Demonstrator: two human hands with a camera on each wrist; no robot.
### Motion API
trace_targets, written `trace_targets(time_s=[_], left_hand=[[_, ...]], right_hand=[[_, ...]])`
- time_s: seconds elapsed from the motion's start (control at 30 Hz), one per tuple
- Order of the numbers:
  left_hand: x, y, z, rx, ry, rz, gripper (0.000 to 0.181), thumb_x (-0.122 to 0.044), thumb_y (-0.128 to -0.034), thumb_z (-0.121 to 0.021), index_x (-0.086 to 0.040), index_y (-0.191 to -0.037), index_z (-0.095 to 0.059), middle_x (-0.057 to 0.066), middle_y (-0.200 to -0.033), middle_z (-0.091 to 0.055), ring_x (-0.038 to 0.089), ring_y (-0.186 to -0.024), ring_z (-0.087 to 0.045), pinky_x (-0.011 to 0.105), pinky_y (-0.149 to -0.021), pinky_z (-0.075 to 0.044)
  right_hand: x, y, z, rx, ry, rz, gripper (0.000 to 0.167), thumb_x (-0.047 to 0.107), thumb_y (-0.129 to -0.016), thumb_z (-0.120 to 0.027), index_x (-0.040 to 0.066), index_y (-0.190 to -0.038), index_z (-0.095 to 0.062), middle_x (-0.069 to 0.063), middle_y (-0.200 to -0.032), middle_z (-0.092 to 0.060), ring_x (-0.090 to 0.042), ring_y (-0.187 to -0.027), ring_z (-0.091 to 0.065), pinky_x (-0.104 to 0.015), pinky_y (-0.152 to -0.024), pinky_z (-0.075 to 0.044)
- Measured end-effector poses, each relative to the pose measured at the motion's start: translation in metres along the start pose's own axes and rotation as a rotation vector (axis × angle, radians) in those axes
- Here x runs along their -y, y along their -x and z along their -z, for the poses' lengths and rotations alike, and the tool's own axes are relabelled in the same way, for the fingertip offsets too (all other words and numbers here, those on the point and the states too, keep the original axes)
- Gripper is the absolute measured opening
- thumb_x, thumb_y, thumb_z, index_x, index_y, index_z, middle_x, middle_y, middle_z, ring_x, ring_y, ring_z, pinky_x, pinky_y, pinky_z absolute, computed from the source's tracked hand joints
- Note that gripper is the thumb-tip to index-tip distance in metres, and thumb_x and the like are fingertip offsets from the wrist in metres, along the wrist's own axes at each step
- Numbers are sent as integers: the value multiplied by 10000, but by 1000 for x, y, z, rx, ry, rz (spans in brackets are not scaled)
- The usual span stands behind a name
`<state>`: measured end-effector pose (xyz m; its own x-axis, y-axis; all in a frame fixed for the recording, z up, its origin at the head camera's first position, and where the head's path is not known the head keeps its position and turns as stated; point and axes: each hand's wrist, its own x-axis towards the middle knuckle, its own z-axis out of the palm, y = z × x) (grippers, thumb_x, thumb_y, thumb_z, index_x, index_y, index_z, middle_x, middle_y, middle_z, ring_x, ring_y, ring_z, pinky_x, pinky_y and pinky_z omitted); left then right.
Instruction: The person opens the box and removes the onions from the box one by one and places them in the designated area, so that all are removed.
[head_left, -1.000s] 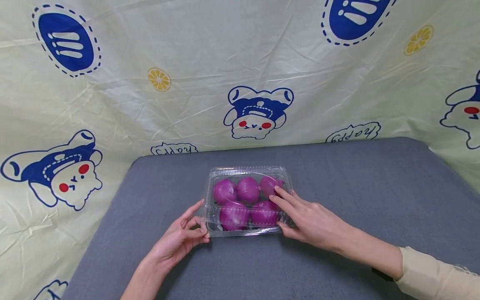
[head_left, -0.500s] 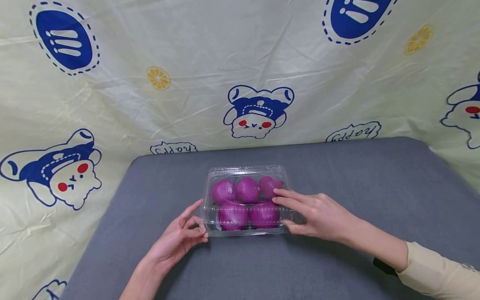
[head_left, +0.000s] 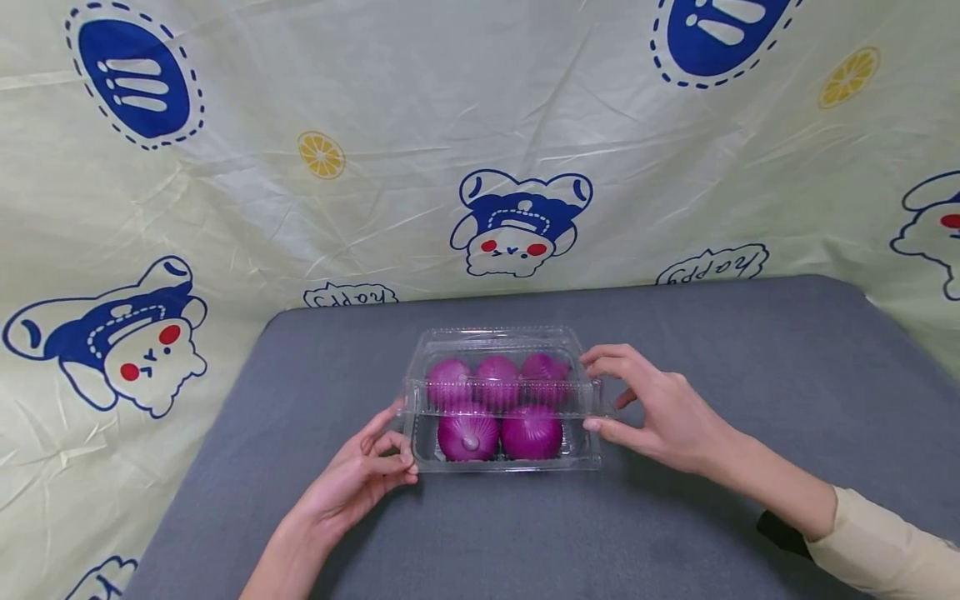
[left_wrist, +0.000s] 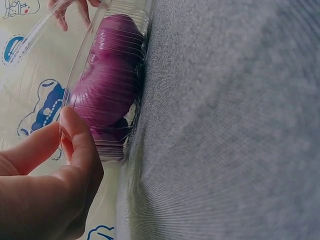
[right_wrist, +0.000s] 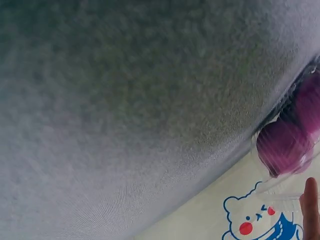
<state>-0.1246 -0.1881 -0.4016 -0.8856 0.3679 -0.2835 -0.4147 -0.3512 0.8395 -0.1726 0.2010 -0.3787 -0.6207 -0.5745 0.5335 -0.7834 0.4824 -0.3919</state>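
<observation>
Several purple onions (head_left: 532,433) sit in two rows inside a clear plastic clamshell box (head_left: 510,466) on the grey table. The box's hinged lid (head_left: 465,398) is raised at the front and tilts back over the onions. With thumb and index finger, my left hand (head_left: 366,471) pinches the front left rim of the box, plainly seen in the left wrist view. My right hand (head_left: 663,408) holds the lid's right side, its thumb low and its fingers higher up. Only a fingertip (right_wrist: 311,200) of that hand shows in the right wrist view.
Grey cloth covers the table (head_left: 750,358). Behind it hangs a pale curtain (head_left: 405,100) printed with blue cartoon figures and orange slices. A dark object (head_left: 782,533) shows under the right wrist by the cuff.
The lid's front edge has risen and swung back, uncovering the front onions. My right hand has moved right and slightly up, from over the box to the lid's side. The left hand stays put.
</observation>
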Motion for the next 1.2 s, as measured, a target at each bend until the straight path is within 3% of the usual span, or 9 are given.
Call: trace_targets(time_s=[0.13, 0.3, 0.37, 0.57, 0.73, 0.97, 1.2], left_hand=[[-1, 0, -1, -7, 5, 10, 781, 144, -917, -500, -119, -1571, -163, 45, -841, -552, 190, -779, -607, 330, -785, -536], [-2, 0, -2, -9, 4, 10, 783, 145, -908, -512, -140, -1568, -202, 50, -836, -545, 197, -781, -600, 334, -788, -534], [-2, 0, -2, -8, 2, 5, 787, 149, -904, -509, -138, -1568, -201, 50, -833, -541, 197, -777, -597, 332, -785, -534], [-1, 0, -1, -7, 13, -1, 805, 159, -896, -510, -131, -1572, -181, 51, -840, -543, 195, -770, -596, 330, -778, -537], [0, -1, -1, 5, 9, -15, 806, 162, -894, -506, -118, -1571, -170, 49, -839, -544, 190, -764, -595, 325, -772, -538], [1, -1, 0, 20, 13, -16, 808, 165, -893, -502, -112, -1572, -163, 48, -830, -543, 189, -763, -598, 323, -772, -537], [1, -1, 0, 11, 21, -19, 807, 166, -894, -495, -116, -1572, -161, 46, -829, -545, 188, -766, -601, 322, -769, -536]], right_hand=[[-2, -8, 6, -40, -24, -52, 603, 155, -824, -800, 163, -1350, -506, -2, -1360, -540, -148, -1044, -644, -224, -680, -551], [-4, -29, 15, -118, -27, -153, 498, 116, -884, -739, 191, -1344, -565, 14, -1274, -630, -127, -940, -698, -223, -677, -547], [-5, -38, 17, -153, -19, -195, 421, 145, -920, -704, 189, -1322, -587, 2, -1225, -662, -114, -850, -698, -228, -676, -540], [-6, -57, 12, -216, -26, -313, 350, 309, -993, -591, 172, -1315, -590, -35, -1238, -644, -201, -1003, -629, -414, -793, -507], [-11, -66, 6, -264, -138, -317, 373, 289, -1043, -495, 161, -1391, -536, -50, -1314, -595, -244, -1115, -585, -502, -904, -461], [-22, -83, -3, -299, -303, -290, 432, 264, -1098, -271, 202, -1499, -418, -87, -1354, -561, -250, -1170, -573, -331, -926, -473], [-37, -105, -14, -323, -443, -322, 467, 164, -1086, -338, 163, -1553, -310, -153, -1354, -525, -328, -1224, -540, -538, -980, -438]])
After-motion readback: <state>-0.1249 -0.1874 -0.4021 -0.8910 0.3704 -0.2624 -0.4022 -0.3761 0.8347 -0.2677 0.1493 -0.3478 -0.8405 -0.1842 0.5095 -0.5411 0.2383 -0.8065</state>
